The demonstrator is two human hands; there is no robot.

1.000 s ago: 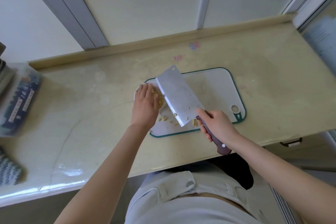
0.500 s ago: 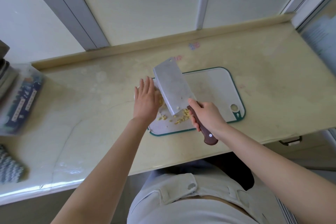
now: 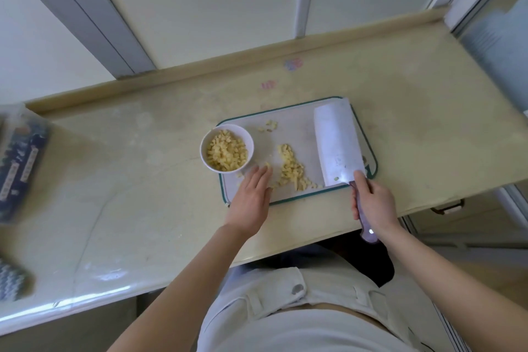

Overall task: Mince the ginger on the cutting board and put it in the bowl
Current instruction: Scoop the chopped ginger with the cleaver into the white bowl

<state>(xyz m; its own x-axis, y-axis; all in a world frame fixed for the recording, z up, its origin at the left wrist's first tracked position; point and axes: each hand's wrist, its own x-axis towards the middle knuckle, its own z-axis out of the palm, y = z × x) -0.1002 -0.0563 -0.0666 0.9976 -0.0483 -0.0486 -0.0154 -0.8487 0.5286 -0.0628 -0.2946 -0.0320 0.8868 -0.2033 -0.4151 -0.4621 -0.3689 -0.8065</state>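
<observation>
The bowl [image 3: 202,148] is half full, ginger pile [image 3: 291,168] sits mid cutting board [image 3: 300,128]. My left hand [image 3: 251,200] is open, flat beside it; right hand [image 3: 371,203] grips the cleaver [image 3: 335,143] handle, blade lying flat. Imo slide blade under low, sweep w/ left palm, tip into bowl. Can't read the blue pack [image 3: 20,168] far left, too blurry.

bowl [image 3: 204,154] white | ginger [image 3: 291,170] pale yellow | cutting board [image 3: 303,128] white, green-rimmed | counter [image 3: 143,194] cream
</observation>
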